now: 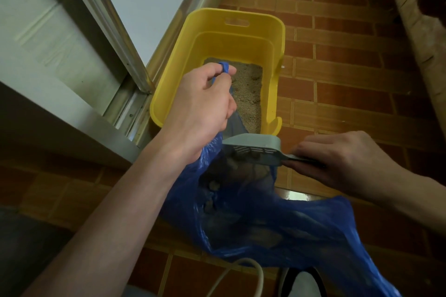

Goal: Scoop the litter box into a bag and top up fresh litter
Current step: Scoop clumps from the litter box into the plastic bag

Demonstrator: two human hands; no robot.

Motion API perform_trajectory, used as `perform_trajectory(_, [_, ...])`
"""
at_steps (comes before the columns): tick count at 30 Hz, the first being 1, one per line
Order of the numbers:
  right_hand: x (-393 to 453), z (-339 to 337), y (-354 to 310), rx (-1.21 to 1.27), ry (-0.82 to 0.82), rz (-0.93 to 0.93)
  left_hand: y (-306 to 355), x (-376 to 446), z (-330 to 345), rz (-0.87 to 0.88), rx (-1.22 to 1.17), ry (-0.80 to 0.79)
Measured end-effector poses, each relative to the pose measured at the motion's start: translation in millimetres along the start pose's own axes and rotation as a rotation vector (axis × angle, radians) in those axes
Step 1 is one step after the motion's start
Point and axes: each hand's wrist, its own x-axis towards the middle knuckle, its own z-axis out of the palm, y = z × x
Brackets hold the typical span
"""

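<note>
holding the blue bag (277,229) open, the left hand (205,103) pinches its handle. the right hand (345,161) grips the grey scoop (255,149), tipped over the bag's mouth, near the yellow litter box (217,38).

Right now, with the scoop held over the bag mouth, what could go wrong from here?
1. The left hand holds up the blue bag by one handle only; the rest sags on the tiled floor, so the mouth may fold shut and clumps could miss it.
2. The grey scoop, gripped by the right hand, sits at the bag's edge, so tipping may spill onto the floor.
3. The bag looks thin; it might tear if lifted loaded.
</note>
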Motion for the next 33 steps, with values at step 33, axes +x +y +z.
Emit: perform_trajectory(33, [37.9, 3.9, 34.8, 0.168, 0.208, 0.336, -19.2, -7.3, -41.1, -0.053, 0.029, 0.065])
